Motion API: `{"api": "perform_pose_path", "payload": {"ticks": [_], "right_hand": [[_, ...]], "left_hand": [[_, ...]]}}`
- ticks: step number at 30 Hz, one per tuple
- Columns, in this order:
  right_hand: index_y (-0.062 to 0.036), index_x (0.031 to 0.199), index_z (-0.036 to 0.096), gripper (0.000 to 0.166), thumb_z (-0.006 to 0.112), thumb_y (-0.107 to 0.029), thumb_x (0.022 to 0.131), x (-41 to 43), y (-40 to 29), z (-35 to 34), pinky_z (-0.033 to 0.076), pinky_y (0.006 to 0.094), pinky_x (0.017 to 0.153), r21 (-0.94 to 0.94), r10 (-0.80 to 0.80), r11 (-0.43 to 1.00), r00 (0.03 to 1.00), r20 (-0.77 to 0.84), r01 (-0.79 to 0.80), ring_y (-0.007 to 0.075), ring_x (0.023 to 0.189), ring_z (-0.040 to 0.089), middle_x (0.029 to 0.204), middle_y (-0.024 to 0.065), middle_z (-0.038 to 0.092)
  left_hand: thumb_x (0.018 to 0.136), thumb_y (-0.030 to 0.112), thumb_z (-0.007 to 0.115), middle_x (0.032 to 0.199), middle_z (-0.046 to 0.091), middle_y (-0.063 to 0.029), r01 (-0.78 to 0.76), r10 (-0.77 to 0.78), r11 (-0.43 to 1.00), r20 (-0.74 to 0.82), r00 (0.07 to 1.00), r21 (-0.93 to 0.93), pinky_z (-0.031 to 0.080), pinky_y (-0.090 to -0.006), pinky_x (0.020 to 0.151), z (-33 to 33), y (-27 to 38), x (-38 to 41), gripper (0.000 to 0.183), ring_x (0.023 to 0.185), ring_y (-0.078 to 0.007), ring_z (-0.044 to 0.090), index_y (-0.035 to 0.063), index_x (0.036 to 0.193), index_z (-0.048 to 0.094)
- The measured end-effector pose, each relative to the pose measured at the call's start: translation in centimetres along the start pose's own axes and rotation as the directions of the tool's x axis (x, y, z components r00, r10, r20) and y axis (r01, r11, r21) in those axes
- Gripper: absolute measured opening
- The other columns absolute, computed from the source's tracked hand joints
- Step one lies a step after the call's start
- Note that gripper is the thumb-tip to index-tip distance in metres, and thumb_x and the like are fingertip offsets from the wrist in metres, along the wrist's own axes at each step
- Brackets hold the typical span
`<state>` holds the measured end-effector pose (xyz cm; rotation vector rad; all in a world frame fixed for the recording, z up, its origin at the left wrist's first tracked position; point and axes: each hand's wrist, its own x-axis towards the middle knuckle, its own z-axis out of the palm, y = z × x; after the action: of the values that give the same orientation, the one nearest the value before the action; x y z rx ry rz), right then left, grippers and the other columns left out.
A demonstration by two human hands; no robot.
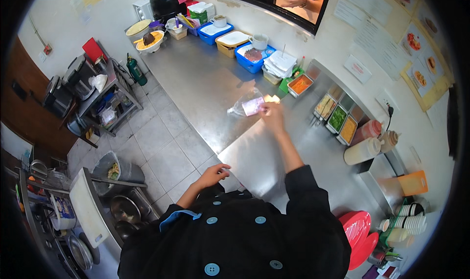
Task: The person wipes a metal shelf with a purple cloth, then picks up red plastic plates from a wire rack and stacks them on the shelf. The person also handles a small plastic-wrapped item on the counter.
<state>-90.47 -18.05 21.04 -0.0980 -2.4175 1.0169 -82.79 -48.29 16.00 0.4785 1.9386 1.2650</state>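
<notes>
My right hand (272, 116) reaches over the stainless steel counter (194, 84), its fingertips closed at the labelled side of a clear plastic bottle (249, 104). The bottle's neck points left; whether it rests on the steel or is slightly raised, I cannot tell. At the near edge of the counter, my left hand (213, 176) hovers in front of my black jacket (235, 238). Its fingers are loosely bent and apart, with nothing seen in them. A raised or joined steel sheet (253, 154) lies between the two hands.
Metal pans of chopped green herbs (337, 119) and shredded carrot (300, 84) line the wall side, near squeeze bottles (362, 151). Blue tubs (253, 58) stand behind. Red plates (355, 224) sit right. A lined bin (123, 168) stands on the floor left. Another person's hand (293, 0) shows through the window.
</notes>
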Motion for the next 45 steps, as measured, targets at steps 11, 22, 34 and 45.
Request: {"api": "perform_pose_path", "payload": {"ticks": [11,22,34,45], "right_hand": [[-0.0067,0.081,0.063,0.011,0.062,-0.017,0.076,6.5,0.3,8.0,0.042,0.0313,0.072,0.008,0.28,0.96,0.953,-0.113,-0.281,0.0222,0.076,0.057,0.079,0.0077,0.061],[0.0,0.086,0.058,0.018,0.055,-0.017,0.088,9.9,-12.6,-3.4,0.043,0.0193,0.063,0.628,0.32,0.746,0.946,-0.049,-0.22,0.0046,0.069,0.052,0.075,0.0,0.059],[-0.0026,0.104,0.053,0.03,0.066,-0.007,0.077,5.4,-14.5,-1.1,0.046,0.022,0.053,0.35,0.413,0.904,0.708,-0.573,-0.245,0.0107,0.075,0.054,0.087,0.0076,0.055],[-0.0058,0.082,0.059,0.031,0.078,-0.015,0.059,4.4,-12.3,2.2,0.038,0.0304,0.065,-0.303,0.068,0.927,0.893,-0.446,-0.221,0.0198,0.077,0.049,0.079,0.0055,0.056]], "left_hand": [[0.08,0.013,0.061,0.079,0.064,-0.0059,-0.378,0.426,0.9,-0.256,0.868,0.216,0.048,-0.0252,0.064,-13.4,5.7,13.5,0.016,0.069,-0.0122,0.06,0.005,0.094,0.064],[0.07,0.015,0.074,0.073,0.061,-0.0043,-0.777,0.777,0.627,-0.025,0.629,-0.05,0.045,-0.0214,0.056,-13.5,22.8,19.0,0.027,0.064,-0.0076,0.056,0.0009,0.088,0.06],[0.076,0.005,0.063,0.081,0.059,-0.0089,-0.911,0.913,0.407,0.009,0.409,0.064,0.046,-0.0278,0.062,-11.2,21.2,20.0,0.01,0.071,-0.0201,0.057,0.0013,0.086,0.064],[0.088,0.013,0.052,0.074,0.054,-0.0075,-0.659,0.675,0.734,0.062,0.735,-0.164,0.042,-0.0262,0.061,-11.6,16.8,20.3,0.013,0.066,-0.0124,0.05,-0.0005,0.087,0.054]]}}
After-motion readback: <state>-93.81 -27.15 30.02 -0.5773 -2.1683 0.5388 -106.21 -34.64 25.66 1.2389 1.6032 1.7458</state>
